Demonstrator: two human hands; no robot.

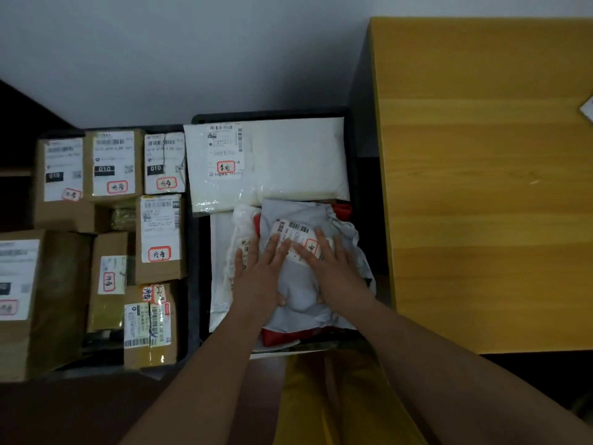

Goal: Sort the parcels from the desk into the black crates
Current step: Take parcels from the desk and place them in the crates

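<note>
Fingers (282,244) of the left hand (256,277) straight and spread, laid flat on the grey parcel (298,284), grasping nothing, tips touching the lower left edge of its white shipping label (296,239). Fingers of the right hand (333,268) likewise straight and released, pressed flat on the same parcel, tips across the label's lower right part beside a red-ringed handwritten mark. Grey parcel directly beneath both palms, crumpled, uppermost in the nearer half of the right black crate (351,149), label toward 12 o'clock from the knuckles. Under it and toward 9 o'clock, a white soft parcel (237,226); something red (276,337) showing at 6 o'clock and again at 1 o'clock of the grey one. At 12 o'clock, filling the far half of that crate, a large white bag parcel (298,159) with a label at its left end. Toward 9 o'clock, just beside it, the left black crate (192,284) packed with brown cardboard boxes (160,239), each labelled and carrying a red-ringed mark. At 3 o'clock, just beside the right crate, the yellow wooden worktop (481,187), with a white corner of some item (588,109) at the frame's right edge. Pale wall at 12 o'clock behind both crates. Yellow trousers (321,406) at 6 o'clock between the forearms.
</note>
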